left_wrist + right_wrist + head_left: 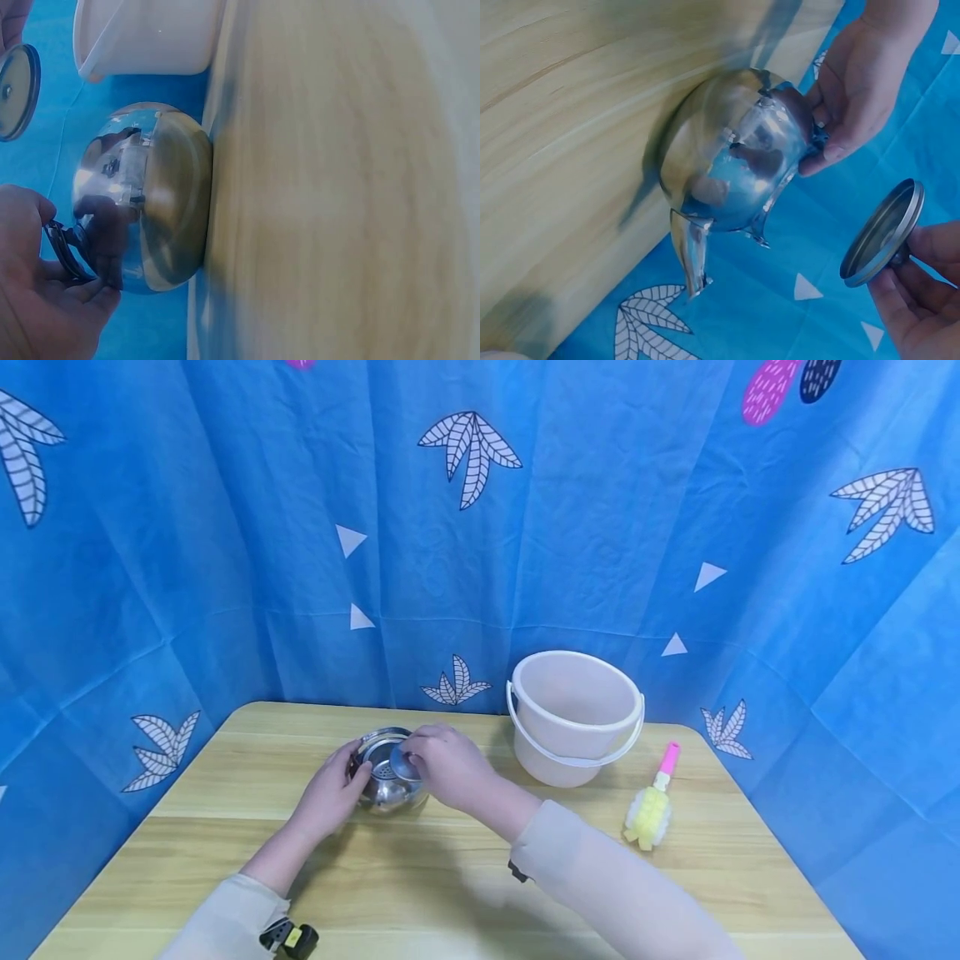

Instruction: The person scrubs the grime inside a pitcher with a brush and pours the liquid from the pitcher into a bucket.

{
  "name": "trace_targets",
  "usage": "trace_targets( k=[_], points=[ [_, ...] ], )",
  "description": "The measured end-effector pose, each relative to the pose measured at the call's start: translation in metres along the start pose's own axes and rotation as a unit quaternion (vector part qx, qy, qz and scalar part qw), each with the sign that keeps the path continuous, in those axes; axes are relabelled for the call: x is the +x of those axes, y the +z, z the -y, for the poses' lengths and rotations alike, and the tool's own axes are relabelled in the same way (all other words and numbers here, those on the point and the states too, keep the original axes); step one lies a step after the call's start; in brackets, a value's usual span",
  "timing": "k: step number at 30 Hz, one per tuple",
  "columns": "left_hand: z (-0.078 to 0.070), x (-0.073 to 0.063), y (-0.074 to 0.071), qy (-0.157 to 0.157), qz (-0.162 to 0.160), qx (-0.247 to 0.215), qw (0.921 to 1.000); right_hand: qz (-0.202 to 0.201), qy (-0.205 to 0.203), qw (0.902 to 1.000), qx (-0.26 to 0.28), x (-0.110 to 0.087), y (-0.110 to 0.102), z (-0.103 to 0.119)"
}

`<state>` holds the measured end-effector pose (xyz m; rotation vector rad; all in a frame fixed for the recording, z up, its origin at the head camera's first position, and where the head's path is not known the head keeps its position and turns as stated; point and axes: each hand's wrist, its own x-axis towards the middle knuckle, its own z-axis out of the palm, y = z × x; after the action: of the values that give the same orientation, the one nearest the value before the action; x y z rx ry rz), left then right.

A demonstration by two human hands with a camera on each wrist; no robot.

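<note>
A shiny stainless steel teapot (392,795) stands on the wooden table, its top uncovered and a perforated strainer (382,770) showing inside the mouth. My left hand (332,792) grips the teapot's handle (69,251) at its left side, fingers curled round it in the left wrist view. Pinched by its knob in my right hand (452,768) is the round metal lid (885,232), tilted and apart from the pot's rim in both wrist views. The spout (690,255) points away from the left hand.
Right of the teapot, toward the back of the table (420,893), stands a white bucket (555,760) with its handle hanging down in front. A sponge brush (648,814) with a pink handle lies farther right. Blue patterned curtain (465,568) surrounds the back and sides.
</note>
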<state>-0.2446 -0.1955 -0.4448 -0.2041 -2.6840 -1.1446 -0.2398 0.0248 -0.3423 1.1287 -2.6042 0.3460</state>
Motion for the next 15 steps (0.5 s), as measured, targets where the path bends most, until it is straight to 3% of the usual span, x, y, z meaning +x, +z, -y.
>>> trace_targets(
  k=[15],
  points=[
    [0.0, 0.0, 0.0, 0.001, -0.001, 0.0, 1.0, -0.006, -0.02, 0.9998, 0.002, -0.017, -0.01, -0.005]
  ],
)
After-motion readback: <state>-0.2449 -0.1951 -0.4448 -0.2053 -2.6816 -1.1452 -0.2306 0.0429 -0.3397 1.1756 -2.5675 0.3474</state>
